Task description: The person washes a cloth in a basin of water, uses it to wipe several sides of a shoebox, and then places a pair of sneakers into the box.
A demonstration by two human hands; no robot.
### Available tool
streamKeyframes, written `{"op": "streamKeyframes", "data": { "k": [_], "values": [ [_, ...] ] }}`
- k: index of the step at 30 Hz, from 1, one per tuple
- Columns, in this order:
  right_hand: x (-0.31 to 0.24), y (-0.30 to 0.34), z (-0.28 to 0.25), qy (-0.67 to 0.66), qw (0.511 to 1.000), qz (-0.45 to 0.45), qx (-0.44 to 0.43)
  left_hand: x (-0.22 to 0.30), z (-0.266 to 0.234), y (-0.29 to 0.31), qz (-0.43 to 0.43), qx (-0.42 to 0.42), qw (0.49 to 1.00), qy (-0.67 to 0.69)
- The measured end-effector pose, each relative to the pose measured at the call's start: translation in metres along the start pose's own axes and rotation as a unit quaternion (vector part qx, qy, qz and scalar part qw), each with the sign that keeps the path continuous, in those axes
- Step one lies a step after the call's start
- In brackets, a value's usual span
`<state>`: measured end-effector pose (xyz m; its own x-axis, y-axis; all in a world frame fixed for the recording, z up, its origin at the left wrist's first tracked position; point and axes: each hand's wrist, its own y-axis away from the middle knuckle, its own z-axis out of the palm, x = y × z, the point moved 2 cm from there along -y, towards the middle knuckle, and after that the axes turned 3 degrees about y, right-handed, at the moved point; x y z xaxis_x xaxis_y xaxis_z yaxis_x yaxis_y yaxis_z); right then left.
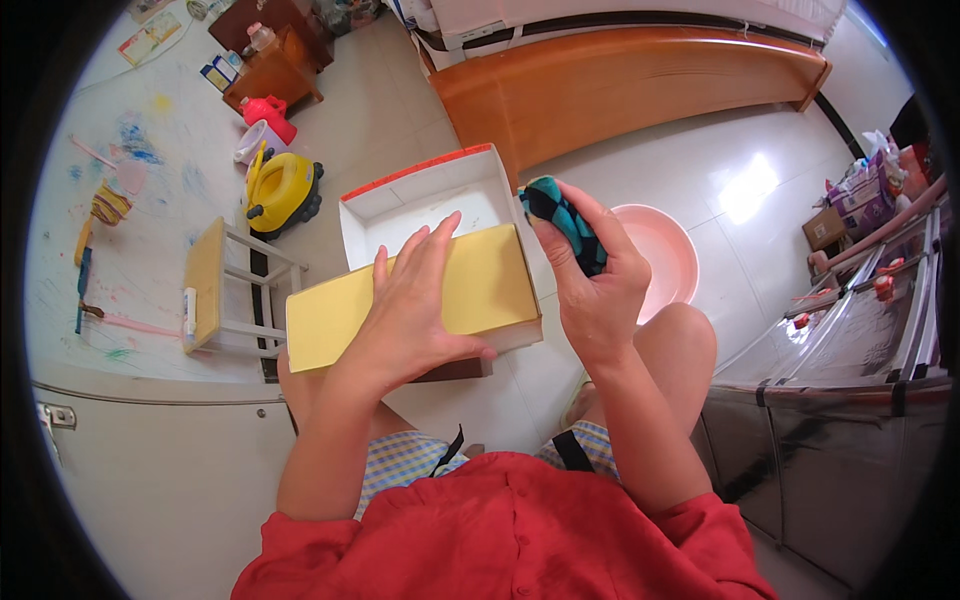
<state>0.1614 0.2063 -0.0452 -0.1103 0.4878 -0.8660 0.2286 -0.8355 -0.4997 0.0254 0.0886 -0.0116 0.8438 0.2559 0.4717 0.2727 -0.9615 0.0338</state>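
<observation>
My left hand [405, 320] spans the top of a long yellow box [495, 275] with white sides. Its fingers reach over the far edge and its thumb lies at the near edge, gripping the box across its width. In my right hand [603, 295] is a bunched black and teal checked cloth [575, 225], pinched between thumb and fingers just right of the box. Beyond the yellow box lies an open white box [400, 225] with a red rim; the yellow box hides its near part. Part of a dark brown object [460, 369] shows below the yellow box.
A pink basin [665, 250] stands on the tiled floor at right. To the left are a small wooden stool [205, 285] and a yellow ride-on toy [282, 190]. A wooden bed end [640, 85] spans the back. A silvery cabinet [850, 345] borders the right.
</observation>
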Motion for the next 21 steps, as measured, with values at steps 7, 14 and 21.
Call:
{"op": "streamKeyframes", "data": {
  "k": [7,14,21],
  "values": [
    [-0.023,0.005,0.011,0.210,0.955,-0.198,-0.061,-0.011,-0.002,0.009,0.024,0.060,0.995,0.076],
    [-0.023,0.019,0.004,0.116,0.991,-0.060,0.038,-0.032,-0.014,0.021,0.021,0.057,0.997,0.056],
    [-0.046,0.046,0.047,0.179,0.919,-0.153,-0.315,-0.032,-0.011,0.022,0.020,0.072,0.988,0.137]
  ]
}}
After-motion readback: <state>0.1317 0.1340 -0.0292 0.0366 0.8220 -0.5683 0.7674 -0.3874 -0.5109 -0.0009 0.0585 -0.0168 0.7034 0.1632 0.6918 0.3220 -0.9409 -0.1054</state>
